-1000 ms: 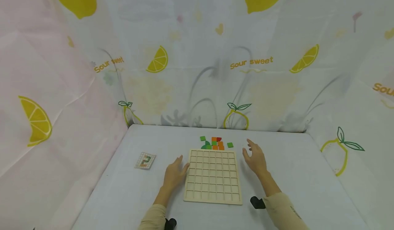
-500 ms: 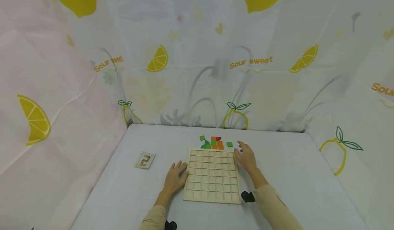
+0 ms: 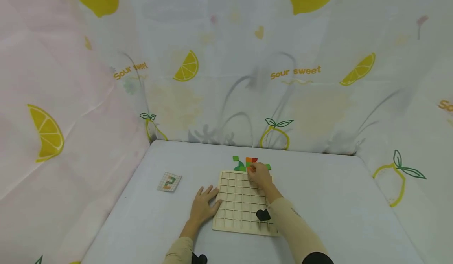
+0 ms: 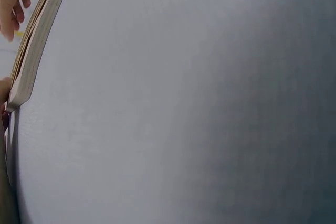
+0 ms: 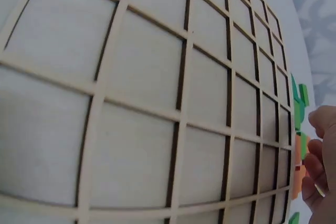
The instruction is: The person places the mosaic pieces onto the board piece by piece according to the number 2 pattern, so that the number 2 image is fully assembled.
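Observation:
A pale wooden grid board (image 3: 244,205) lies on the white table, its squares bare where they show. My left hand (image 3: 202,207) rests at its left edge with fingers spread and the thumb against the rim. Beyond the far edge is a group of small tiles: orange tiles (image 3: 249,160), a red tile (image 3: 254,160) and green tiles (image 3: 242,166). My right hand (image 3: 261,175) reaches over the board's far right part, its fingertips at the orange tiles. In the right wrist view its fingers (image 5: 315,167) are bent beside these tiles; whether they pinch one cannot be made out.
A small card (image 3: 169,182) with a coloured pattern on a grid lies left of the board. One green tile (image 3: 236,158) sits apart at the back left of the group, another green tile (image 3: 268,166) at its right. A lemon-print cloth (image 3: 226,99) hangs behind the table.
My right hand has moved left from beside the board to the orange tiles at its far edge. My left hand stays at the left edge. The head view has shifted slightly.

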Available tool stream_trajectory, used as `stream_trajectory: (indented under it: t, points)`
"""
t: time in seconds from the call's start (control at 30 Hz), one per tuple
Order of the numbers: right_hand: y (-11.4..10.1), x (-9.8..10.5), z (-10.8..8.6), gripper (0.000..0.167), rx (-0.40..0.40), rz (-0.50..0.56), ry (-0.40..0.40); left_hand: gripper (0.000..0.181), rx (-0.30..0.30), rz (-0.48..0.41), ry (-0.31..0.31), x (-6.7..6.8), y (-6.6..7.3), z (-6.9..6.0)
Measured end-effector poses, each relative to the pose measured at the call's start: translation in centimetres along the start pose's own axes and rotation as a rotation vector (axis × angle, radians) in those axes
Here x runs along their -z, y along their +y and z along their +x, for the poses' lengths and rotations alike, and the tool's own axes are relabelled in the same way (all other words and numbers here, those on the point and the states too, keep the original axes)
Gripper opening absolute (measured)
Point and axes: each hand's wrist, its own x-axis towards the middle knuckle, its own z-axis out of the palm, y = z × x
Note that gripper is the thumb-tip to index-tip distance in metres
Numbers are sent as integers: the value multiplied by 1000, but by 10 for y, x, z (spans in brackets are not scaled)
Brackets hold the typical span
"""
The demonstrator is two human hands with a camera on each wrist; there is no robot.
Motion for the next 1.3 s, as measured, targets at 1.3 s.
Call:
stream_trajectory:
  t: [1.3]
  points:
    - [-3,-63,64,33,-370,-107,-139,39,-33,18,71,-3,-1,0]
